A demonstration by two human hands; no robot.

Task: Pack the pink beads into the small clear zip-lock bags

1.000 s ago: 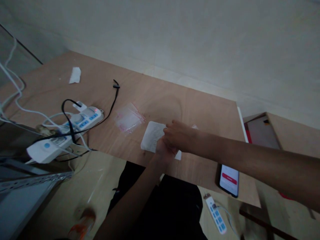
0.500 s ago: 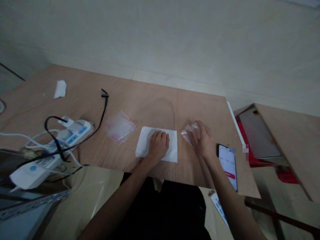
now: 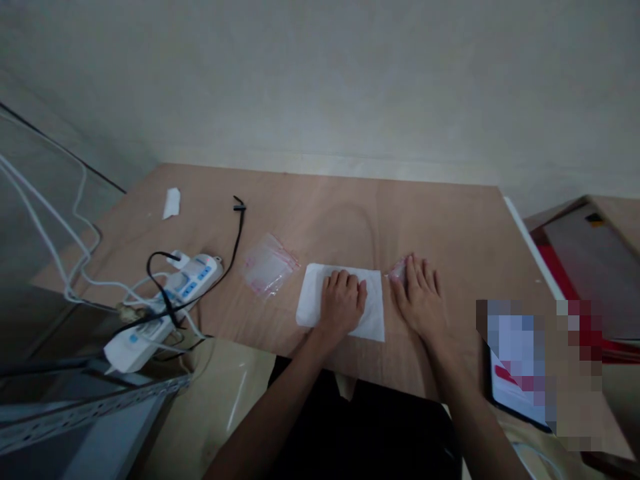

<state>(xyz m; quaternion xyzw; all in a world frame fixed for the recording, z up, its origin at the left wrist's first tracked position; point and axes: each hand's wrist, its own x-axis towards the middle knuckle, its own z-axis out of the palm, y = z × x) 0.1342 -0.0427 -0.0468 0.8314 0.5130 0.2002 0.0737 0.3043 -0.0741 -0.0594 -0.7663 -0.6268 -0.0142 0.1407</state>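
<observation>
My left hand [image 3: 341,303] lies on a white sheet [image 3: 371,320] that looks like folded tissue, its fingers extended and slightly bent. To the right of the sheet, my right hand [image 3: 421,297] rests on the table with its fingers stretched out. A small clear plastic bag [image 3: 398,270] pokes out beside its thumb and index finger; the rest of the bag is hidden under the hand. Left of the sheet are clear zip bags [image 3: 270,265] with a pinkish edge, lying flat and untouched; how many cannot be made out.
A white power strip [image 3: 193,283] with plugs and tangled cables occupies the left of the wooden table [image 3: 320,207]. One black cable [image 3: 239,240] reaches farther back. A white scrap [image 3: 171,203] lies at the far left. On the right sits a phone [image 3: 515,373], partly blurred out.
My right hand has gone from curled around the small plastic bag to spread flat over it. The left hand stays on the white sheet. The whole view has shifted, moving things rightward.
</observation>
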